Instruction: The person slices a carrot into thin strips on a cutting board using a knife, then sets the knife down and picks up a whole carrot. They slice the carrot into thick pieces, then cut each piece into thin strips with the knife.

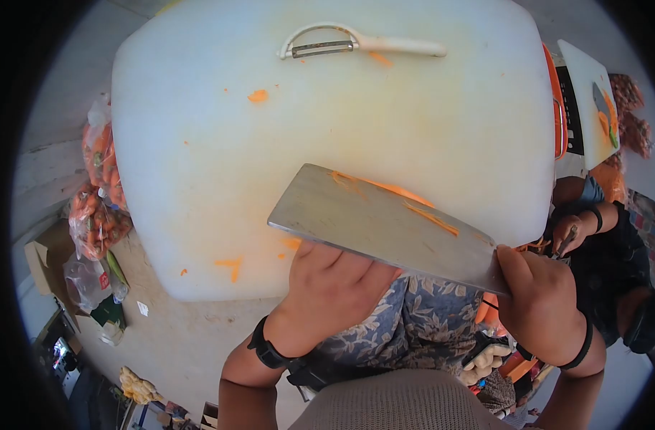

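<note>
A wide cleaver (385, 222) lies tilted over the near part of the white cutting board (198, 158), with orange shreds stuck to its blade. My right hand (539, 301) is closed round its handle end at the right. At the near edge of the blade is my left hand (334, 287), fingers bent and partly under the blade; what they hold, if anything, is hidden. Beyond the blade's far edge shows a strip of carrot (406, 193). A white peeler (356, 46) rests at the board's far side, and small carrot scraps (258, 96) are scattered about.
Bags of carrots (98, 222) and a cardboard box (51, 261) are at the left. At the right, a co-worker (607, 251) holds something near a second board (589, 93) with a knife on it. An orange container (559, 107) stands beside my board.
</note>
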`<action>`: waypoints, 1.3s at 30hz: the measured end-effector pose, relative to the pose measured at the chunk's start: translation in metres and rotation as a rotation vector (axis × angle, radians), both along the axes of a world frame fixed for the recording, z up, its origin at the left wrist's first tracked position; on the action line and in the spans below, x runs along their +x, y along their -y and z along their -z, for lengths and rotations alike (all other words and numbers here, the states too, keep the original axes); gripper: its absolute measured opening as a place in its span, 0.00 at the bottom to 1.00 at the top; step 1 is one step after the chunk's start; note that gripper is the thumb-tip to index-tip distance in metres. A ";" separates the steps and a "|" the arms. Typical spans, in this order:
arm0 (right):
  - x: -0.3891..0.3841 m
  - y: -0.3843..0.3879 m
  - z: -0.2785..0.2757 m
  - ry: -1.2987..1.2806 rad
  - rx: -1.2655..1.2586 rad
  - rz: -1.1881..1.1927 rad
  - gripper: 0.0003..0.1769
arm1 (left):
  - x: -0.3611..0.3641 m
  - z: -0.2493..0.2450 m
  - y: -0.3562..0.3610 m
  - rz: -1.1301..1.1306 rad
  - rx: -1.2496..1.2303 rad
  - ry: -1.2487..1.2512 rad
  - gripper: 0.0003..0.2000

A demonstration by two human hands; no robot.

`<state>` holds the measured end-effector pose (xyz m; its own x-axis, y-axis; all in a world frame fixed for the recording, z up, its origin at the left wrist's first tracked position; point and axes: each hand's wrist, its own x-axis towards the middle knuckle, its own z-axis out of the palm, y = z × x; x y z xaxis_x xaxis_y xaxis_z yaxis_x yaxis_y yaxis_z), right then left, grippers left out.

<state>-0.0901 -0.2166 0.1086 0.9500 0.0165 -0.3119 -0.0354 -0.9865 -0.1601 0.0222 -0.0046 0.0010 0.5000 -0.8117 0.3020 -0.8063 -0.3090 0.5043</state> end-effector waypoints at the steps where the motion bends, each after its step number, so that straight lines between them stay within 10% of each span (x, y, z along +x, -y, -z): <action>1: 0.003 -0.001 0.002 -0.004 0.003 0.001 0.11 | 0.000 0.000 0.001 -0.006 0.012 0.023 0.13; 39: 0.037 -0.008 0.032 0.112 0.160 -0.083 0.10 | 0.001 -0.003 0.005 -0.024 0.013 -0.002 0.15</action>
